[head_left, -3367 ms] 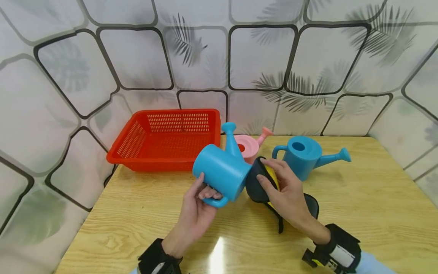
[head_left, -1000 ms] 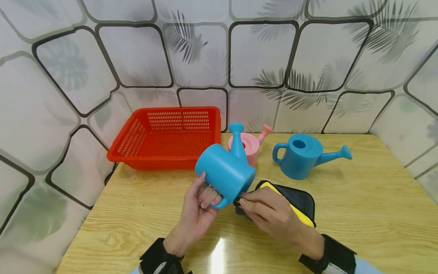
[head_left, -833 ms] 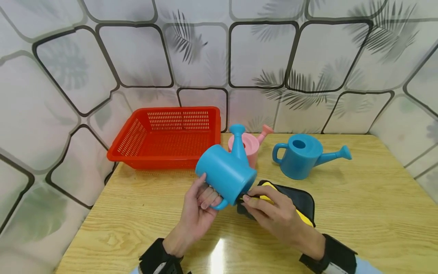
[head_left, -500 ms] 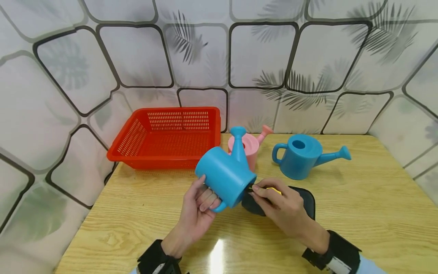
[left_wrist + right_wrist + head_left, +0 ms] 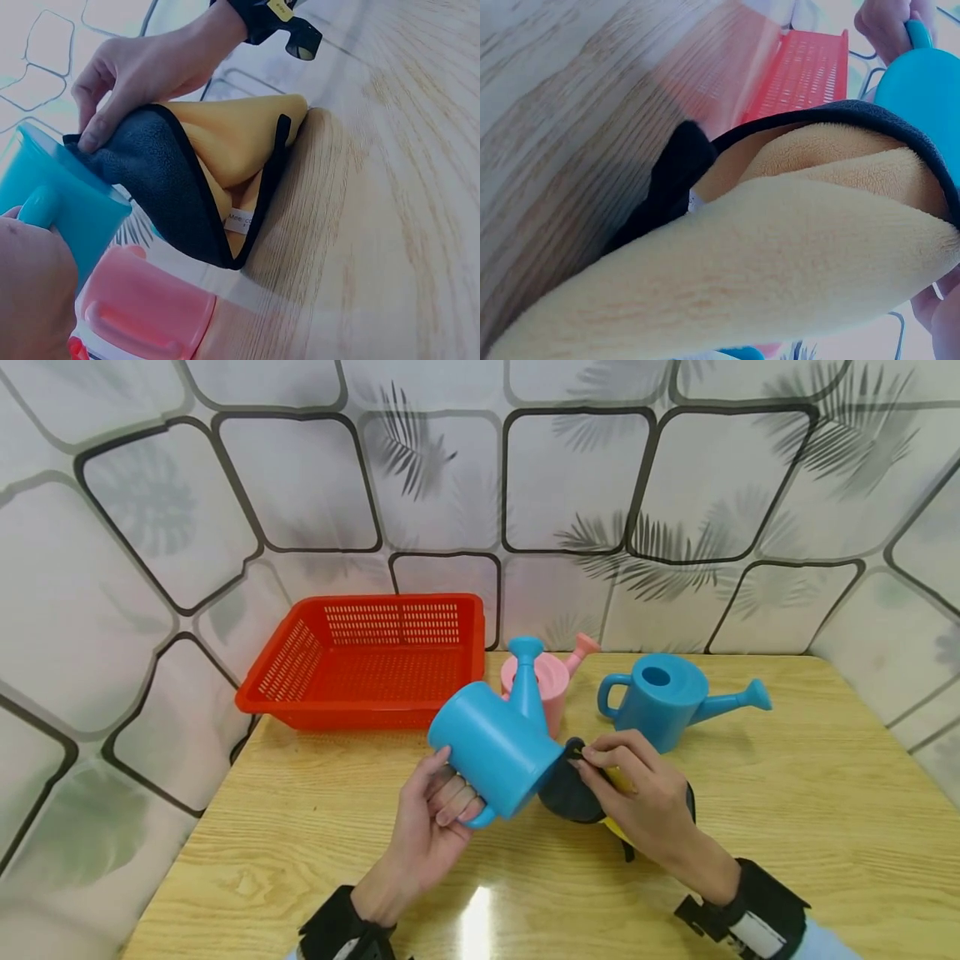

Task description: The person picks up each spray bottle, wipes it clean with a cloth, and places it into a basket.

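My left hand (image 5: pixel 431 831) grips the handle of a light blue watering can (image 5: pixel 491 747), its fingers through the loop. The can is tipped on its side above the table, spout upward and base toward the right. In my right hand (image 5: pixel 660 806) is a cloth (image 5: pixel 572 789), dark grey on one face and yellow on the other, its edge pinched between thumb and fingers. Against the can's base lies the pinched part of the cloth (image 5: pixel 142 161). The rest hangs in folds to the table, showing a white label in the left wrist view.
A red perforated basket (image 5: pixel 367 714) stands at the back left of the wooden table (image 5: pixel 315 843). Behind the held can stands a pink watering can (image 5: pixel 553 689). Another blue watering can (image 5: pixel 660 702) stands at the back right.
The right hand, with the cloth, went down to the lower edge of the can's base, then rose along it to the upper right. The held can shifted slightly right and down.
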Action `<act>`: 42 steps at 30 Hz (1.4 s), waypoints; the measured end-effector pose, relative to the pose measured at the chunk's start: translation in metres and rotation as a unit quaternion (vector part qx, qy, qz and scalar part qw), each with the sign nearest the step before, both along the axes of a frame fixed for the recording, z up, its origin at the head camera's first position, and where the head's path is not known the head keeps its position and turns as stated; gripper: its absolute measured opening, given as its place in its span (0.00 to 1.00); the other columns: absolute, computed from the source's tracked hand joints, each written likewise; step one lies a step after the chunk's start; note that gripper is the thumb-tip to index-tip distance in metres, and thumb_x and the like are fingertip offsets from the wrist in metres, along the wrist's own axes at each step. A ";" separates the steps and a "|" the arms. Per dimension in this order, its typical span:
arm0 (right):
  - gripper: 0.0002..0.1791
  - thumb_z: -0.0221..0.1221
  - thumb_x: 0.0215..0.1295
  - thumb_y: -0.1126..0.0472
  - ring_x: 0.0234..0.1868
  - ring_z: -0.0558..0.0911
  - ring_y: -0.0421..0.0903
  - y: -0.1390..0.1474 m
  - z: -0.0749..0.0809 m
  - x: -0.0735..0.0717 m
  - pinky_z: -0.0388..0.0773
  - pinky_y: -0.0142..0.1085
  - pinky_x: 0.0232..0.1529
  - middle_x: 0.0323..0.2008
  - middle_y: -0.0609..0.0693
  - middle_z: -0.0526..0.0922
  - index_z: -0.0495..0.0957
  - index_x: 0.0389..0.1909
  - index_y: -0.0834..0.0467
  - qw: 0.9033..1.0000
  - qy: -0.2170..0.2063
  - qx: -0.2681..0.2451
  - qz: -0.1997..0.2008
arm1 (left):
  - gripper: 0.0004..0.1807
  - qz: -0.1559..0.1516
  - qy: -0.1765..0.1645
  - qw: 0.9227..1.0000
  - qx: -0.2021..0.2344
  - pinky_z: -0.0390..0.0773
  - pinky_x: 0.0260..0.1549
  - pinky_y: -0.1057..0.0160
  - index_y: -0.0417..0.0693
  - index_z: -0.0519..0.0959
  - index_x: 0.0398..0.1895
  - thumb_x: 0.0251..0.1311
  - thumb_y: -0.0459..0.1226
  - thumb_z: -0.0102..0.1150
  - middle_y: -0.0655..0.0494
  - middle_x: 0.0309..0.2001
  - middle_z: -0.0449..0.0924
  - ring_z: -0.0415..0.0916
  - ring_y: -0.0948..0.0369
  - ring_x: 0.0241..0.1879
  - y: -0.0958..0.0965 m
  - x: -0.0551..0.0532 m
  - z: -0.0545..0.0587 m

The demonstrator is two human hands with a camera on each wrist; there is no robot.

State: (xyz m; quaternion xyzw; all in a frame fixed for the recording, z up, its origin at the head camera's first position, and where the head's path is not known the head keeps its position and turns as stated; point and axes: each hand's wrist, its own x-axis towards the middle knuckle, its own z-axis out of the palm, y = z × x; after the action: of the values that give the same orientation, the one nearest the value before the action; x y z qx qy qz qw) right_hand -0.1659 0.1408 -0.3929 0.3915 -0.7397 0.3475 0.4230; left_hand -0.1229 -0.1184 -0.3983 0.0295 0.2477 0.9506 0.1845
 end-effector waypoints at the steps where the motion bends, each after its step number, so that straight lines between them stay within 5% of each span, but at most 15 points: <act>1: 0.21 0.60 0.73 0.51 0.32 0.85 0.48 0.000 0.000 0.000 0.80 0.20 0.49 0.35 0.56 0.83 0.82 0.31 0.66 1.000 -0.004 -0.002 0.000 | 0.26 0.000 -0.001 1.000 0.001 0.52 0.29 0.70 0.55 0.52 0.17 0.80 0.46 0.35 0.63 0.16 0.48 0.48 0.66 0.18 0.000 0.000 0.000; 31: 0.16 0.60 0.73 0.53 0.34 0.88 0.49 -0.013 0.002 0.014 0.81 0.23 0.49 0.36 0.54 0.88 0.86 0.35 0.62 0.999 -0.025 0.021 0.035 | 0.26 0.001 0.003 1.000 0.028 0.51 0.28 0.70 0.56 0.52 0.17 0.80 0.48 0.37 0.64 0.17 0.48 0.49 0.67 0.18 0.002 0.000 0.000; 42: 0.12 0.62 0.71 0.56 0.34 0.87 0.47 -0.029 -0.001 0.021 0.85 0.30 0.42 0.35 0.54 0.87 0.86 0.33 0.61 0.993 0.040 0.040 0.100 | 0.26 -0.003 0.012 0.999 0.047 0.51 0.29 0.70 0.55 0.51 0.17 0.80 0.47 0.34 0.63 0.16 0.46 0.48 0.67 0.18 0.003 -0.003 0.001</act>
State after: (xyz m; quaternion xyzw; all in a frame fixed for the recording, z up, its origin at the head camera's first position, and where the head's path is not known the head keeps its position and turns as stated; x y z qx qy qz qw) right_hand -0.1452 0.1116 -0.3936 0.4936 -0.6925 0.3427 0.3993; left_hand -0.1257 -0.1155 -0.3972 0.0504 0.2053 0.9602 0.1826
